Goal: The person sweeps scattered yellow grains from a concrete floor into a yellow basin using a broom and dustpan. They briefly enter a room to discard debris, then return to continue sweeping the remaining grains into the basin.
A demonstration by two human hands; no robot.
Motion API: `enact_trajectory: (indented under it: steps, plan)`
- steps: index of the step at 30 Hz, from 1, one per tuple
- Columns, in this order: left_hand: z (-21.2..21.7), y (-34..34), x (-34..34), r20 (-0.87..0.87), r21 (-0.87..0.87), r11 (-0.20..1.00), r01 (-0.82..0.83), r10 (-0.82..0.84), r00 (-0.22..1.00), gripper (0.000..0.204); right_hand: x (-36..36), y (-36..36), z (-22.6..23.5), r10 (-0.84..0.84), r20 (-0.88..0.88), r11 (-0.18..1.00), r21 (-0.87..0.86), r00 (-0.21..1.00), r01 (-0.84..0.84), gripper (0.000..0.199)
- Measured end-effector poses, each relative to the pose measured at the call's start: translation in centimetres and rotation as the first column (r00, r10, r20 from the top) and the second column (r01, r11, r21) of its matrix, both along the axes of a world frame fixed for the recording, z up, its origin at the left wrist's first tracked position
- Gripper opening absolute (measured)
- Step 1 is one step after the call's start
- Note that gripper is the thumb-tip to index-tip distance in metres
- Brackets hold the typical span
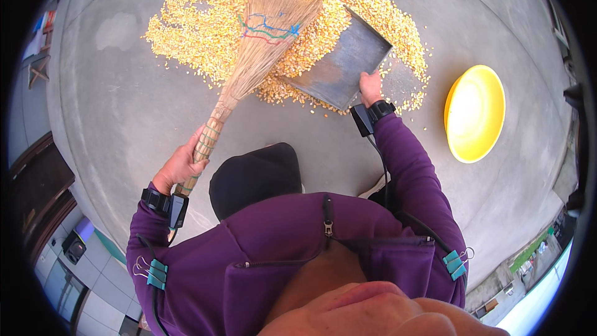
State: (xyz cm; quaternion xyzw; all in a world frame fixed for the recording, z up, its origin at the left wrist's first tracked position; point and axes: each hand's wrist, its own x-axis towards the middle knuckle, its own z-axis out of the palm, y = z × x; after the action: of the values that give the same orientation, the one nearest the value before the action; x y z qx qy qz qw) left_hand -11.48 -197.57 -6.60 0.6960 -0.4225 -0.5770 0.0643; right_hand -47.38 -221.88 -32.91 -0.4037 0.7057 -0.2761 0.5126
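My left hand (182, 160) is wrapped round the bound handle of a straw broom (249, 50), tied with blue, green and red string. The broom's fanned head lies over a wide spread of yellow corn kernels (205, 18) on the floor. In my right hand (371, 87) is the near right edge of a grey metal dustpan (345, 62). Its open side faces the broom, and kernels lie heaped at that side. Much of the pan's flat bottom shows bare. The fingers under the pan are hidden.
A yellow plastic basin (475, 114) stands on the grey concrete floor (143, 112) to the right of the corn. Loose kernels lie scattered round the pile's edge. My dark-trousered knee (258, 177) is between my arms. A dark wooden door (43, 177) is at the far left.
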Motion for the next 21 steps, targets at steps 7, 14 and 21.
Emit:
enact_trajectory:
  steps: [7,14,21]
  plan:
    - [0.2,0.1,-0.7,-0.018,0.009,0.999,-0.046,0.047,0.999,0.080,2.6,-0.4,-2.5,-0.152,0.269,0.982,0.151,0.951,0.114,0.033]
    - [2.6,2.7,-1.8,-0.237,0.059,0.883,-0.466,0.466,0.852,0.075,-2.1,1.2,-2.0,-0.229,0.561,0.962,0.256,0.796,0.096,0.029]
    - [3.0,2.6,-2.3,-0.280,-0.012,0.803,-0.595,0.569,0.773,0.069,-2.9,1.4,1.7,-0.217,0.606,0.967,0.243,0.765,0.082,0.027]
